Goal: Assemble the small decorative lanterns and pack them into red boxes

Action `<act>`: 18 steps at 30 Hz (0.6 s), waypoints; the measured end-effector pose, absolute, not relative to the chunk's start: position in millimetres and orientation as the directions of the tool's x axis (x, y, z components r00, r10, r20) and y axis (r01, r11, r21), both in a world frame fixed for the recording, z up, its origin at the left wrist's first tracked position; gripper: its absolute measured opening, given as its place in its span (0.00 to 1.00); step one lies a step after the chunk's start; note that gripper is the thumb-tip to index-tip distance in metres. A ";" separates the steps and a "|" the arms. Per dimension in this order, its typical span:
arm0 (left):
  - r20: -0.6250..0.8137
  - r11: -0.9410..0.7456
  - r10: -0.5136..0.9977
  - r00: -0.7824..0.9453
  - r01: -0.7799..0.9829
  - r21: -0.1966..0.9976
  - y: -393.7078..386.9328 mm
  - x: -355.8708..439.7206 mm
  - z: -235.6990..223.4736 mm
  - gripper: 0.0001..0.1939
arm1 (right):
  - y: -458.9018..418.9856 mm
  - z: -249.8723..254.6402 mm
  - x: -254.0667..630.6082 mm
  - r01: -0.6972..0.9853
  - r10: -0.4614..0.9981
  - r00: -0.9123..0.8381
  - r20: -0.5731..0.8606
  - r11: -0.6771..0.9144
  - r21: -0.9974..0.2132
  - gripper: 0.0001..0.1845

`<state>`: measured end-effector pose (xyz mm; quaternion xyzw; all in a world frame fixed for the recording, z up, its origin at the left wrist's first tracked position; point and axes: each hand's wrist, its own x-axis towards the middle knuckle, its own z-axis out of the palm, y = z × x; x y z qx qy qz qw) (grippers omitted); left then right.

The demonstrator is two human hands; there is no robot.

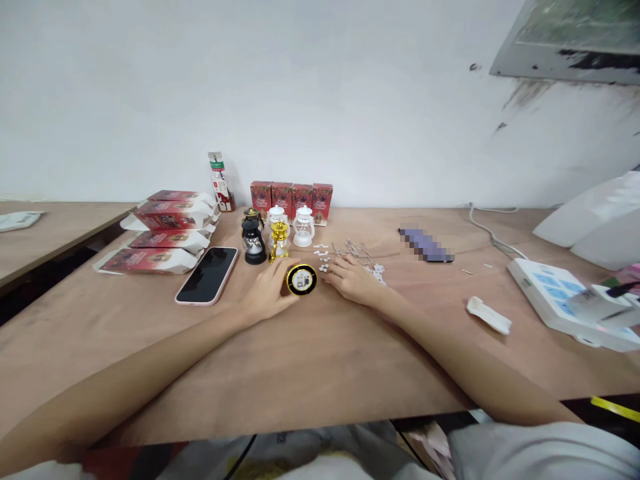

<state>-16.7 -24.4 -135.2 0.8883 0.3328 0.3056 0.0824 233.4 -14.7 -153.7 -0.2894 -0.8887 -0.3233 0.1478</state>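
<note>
My left hand [269, 293] is wrapped round a small lantern [302, 280], whose round black base with a gold rim is turned toward me. A pale centre with small parts shows in that base; the rest of the lantern is hidden. My right hand [354, 280] rests low over the table, fingers stretched out and a little apart, beside small white pieces [324, 260]. No held thing shows in it. Thin metal pieces [356, 251] lie just beyond its fingers. Behind my left hand stand a gold lantern [279, 240], black lanterns [254, 241] and white lanterns [303, 227].
Several red boxes [292, 200] stand by the wall. Open red cartons [160, 260] lie at the left, near a phone [207, 275]. Rightward are a pixelated purple object [425, 244], a crumpled white scrap [489, 316] and a white power strip [550, 293] with a cable.
</note>
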 end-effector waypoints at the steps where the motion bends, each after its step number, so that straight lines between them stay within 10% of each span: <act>1: 0.490 -0.768 0.638 0.594 0.539 0.346 -24.4 -16.7 -135.2 0.27 | -15.7 -152.3 233.3 0.591 0.414 -0.805 0.425 0.624 0.511 0.13; 10: 0.498 -0.785 0.618 0.608 0.516 0.342 -24.7 -16.4 -133.6 0.26 | -14.5 -155.5 232.0 0.585 0.409 -0.811 0.419 0.589 0.558 0.16; 18: 0.481 -0.776 0.630 0.610 0.527 0.347 -26.3 -15.7 -132.2 0.26 | -31.5 -151.4 220.5 0.713 0.342 -0.415 0.843 0.697 0.068 0.11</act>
